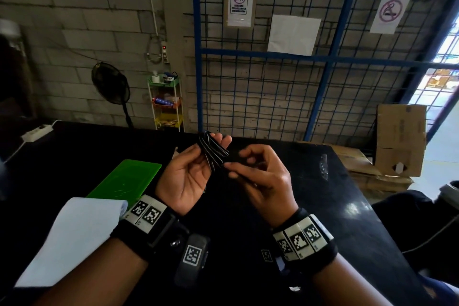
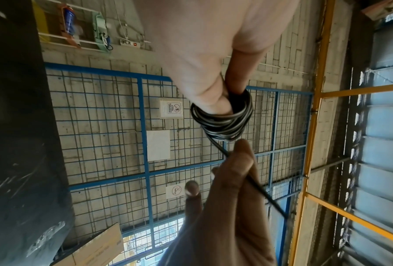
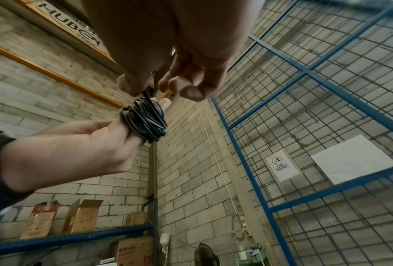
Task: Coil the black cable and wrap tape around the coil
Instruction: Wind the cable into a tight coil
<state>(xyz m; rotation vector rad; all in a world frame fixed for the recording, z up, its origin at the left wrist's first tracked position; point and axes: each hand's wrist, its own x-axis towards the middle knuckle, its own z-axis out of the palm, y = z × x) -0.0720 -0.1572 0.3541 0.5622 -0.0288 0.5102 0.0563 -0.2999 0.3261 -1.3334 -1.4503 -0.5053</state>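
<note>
The black cable [image 1: 213,154] is wound in several loops round the fingers of my left hand [image 1: 208,146], palm up above the black table [image 1: 310,206]. In the left wrist view the coil [image 2: 225,124] rings the fingers, and a single strand runs from it into my right hand [image 2: 236,162]. My right hand [image 1: 229,169] pinches that loose end just right of the coil. From the right wrist, the coil [image 3: 145,122] sits on the left hand [image 3: 88,144], with the right hand [image 3: 147,88] directly above it. I cannot make out any tape roll.
A green board [image 1: 129,179] and a white sheet [image 1: 74,236] lie on the table to the left. A small clear plastic item [image 1: 324,166] lies at the right. A power strip [image 1: 37,131] sits at the far left corner. Cardboard boxes [image 1: 397,141] stand beyond the right edge.
</note>
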